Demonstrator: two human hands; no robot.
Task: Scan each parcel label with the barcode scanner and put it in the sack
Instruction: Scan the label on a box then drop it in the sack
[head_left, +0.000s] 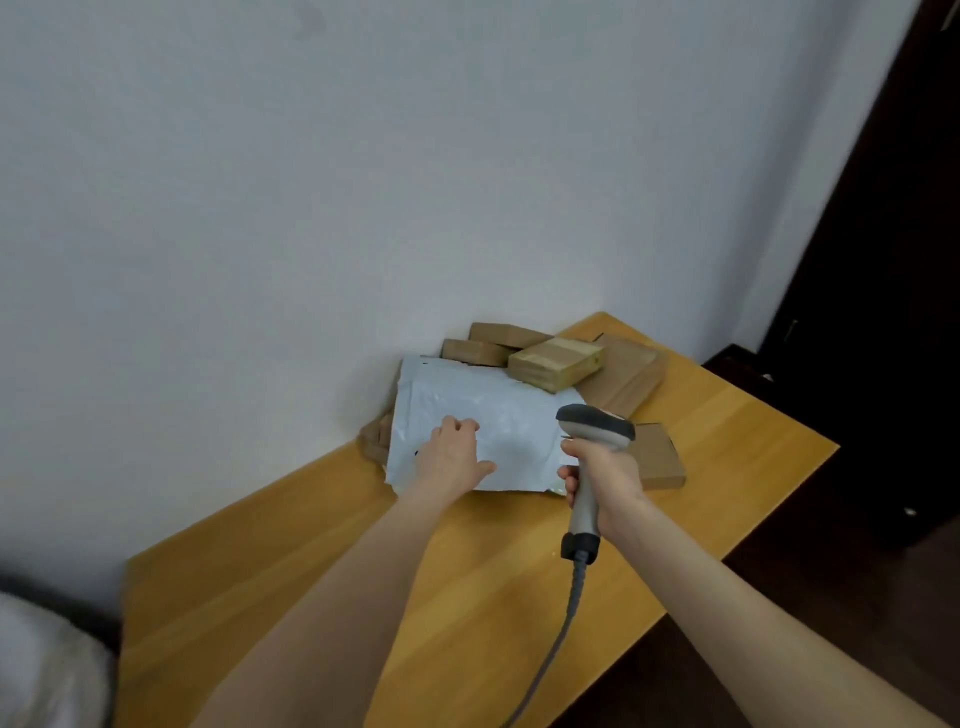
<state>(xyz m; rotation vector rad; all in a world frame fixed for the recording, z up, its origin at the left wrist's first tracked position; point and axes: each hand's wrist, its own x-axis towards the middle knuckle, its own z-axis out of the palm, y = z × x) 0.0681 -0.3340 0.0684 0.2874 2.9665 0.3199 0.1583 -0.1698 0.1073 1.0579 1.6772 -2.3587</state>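
Observation:
A white plastic mailer parcel (514, 421) lies on top of the pile at the far side of the wooden table (322, 571). My left hand (449, 457) rests on the mailer's near left part, fingers bent onto its surface; whether it grips the plastic I cannot tell. My right hand (602, 475) grips the handle of a grey barcode scanner (595, 431), whose dark head sits over the mailer's right edge. The scanner's cable (563, 629) runs down towards me. Several brown cardboard parcels (556, 361) are stacked behind and beside the mailer.
A white wall stands right behind the pile. A flat brown box (660, 457) lies to the right of my right hand. Something pale and soft, perhaps the sack (47, 670), shows at the bottom left. A dark door and dark floor are on the right.

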